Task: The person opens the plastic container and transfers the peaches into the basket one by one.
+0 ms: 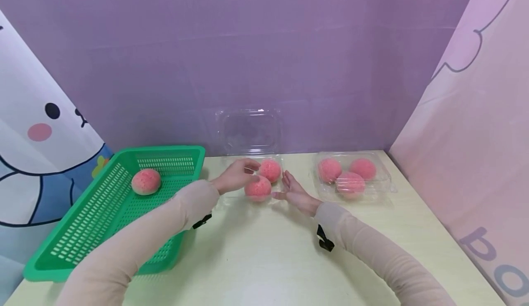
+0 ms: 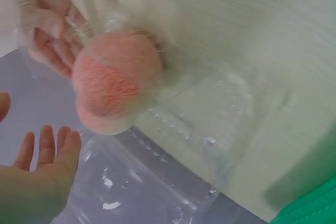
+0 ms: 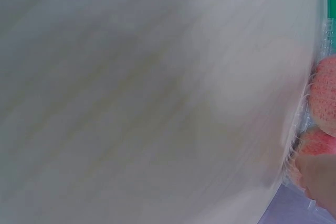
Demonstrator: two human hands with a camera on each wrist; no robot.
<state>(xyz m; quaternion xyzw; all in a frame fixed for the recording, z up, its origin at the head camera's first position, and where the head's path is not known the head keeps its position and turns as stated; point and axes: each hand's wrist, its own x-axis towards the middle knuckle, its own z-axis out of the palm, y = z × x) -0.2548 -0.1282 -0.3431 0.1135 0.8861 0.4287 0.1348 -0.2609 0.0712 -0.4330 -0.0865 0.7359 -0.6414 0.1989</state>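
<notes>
Seen from my distant station, two pale long sleeves (image 1: 144,237), each with a black band (image 1: 324,239) near the wrist, reach in from the near edge over a pale wood-grain worktop (image 1: 256,260). On the left, a green plastic basket (image 1: 43,271) with slotted sides stands on the worktop, one round pink speckled ball (image 1: 146,182) resting toward its far end.

Farther in, the left hand (image 1: 235,176) hovers at the left of a hinged clear plastic container (image 1: 282,162), its fingers extended and spread beside the pink balls; I cannot tell whether the thumb touches the nearer one. The right hand (image 1: 299,198) flanks the container's right side, fingers straight and thumb held apart; contact with the plastic wall is unclear to me. Between the hands, two round pink balls sit in the base, one (image 1: 258,189) in front and the other (image 1: 270,170) behind and slightly right.

To the right, a second clear container (image 1: 384,182), its lid apparently down, holds three pink balls (image 1: 350,184). At the back of the worktop, the first container's raised lid (image 1: 250,133) stands upright before a purple fabric backdrop (image 1: 264,58). My right-wrist view is largely filled by a blurred pale surface.
</notes>
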